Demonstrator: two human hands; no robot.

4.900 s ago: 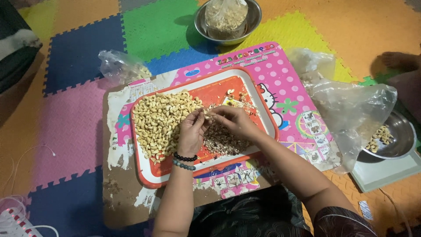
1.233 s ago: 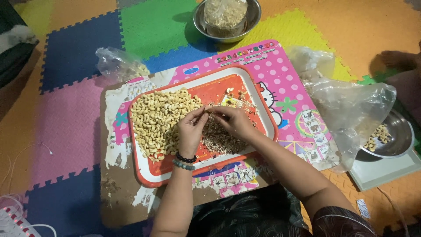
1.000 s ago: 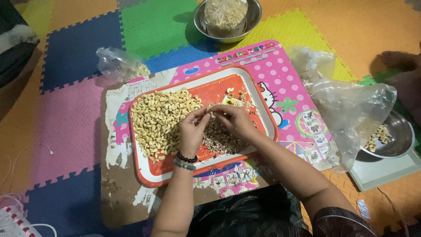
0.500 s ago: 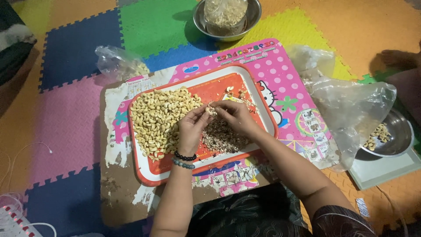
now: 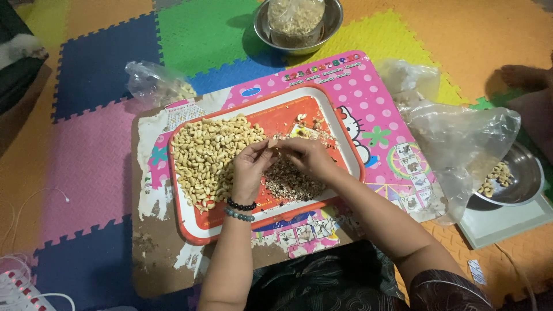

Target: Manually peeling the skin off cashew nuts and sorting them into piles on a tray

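Cashew nut (image 5: 273, 142), a single small pale piece, sits pinched between my two hands above the middle of the orange tray (image 5: 190, 227); it is so small from up here that I think it is one nut, though I cannot be sure. My left hand (image 5: 249, 167) grips it with fingertips closed on it, two bead bracelets (image 5: 240, 209) round the wrist. My right hand (image 5: 308, 156) meets it from the other side, fingers likewise closed on the same piece. Just below the hands lies a brown heap of skins (image 5: 291, 181), and to the left a broad pile of cashews (image 5: 204, 155) fills that half of the tray. Under the tray lies a pink dotted mat (image 5: 368, 109). A crumpled clear bag (image 5: 461, 144) rests to the right, partly over a steel bowl (image 5: 518, 178) holding a few nuts. Another steel bowl with a filled bag (image 5: 298, 23) stands well beyond the tray.
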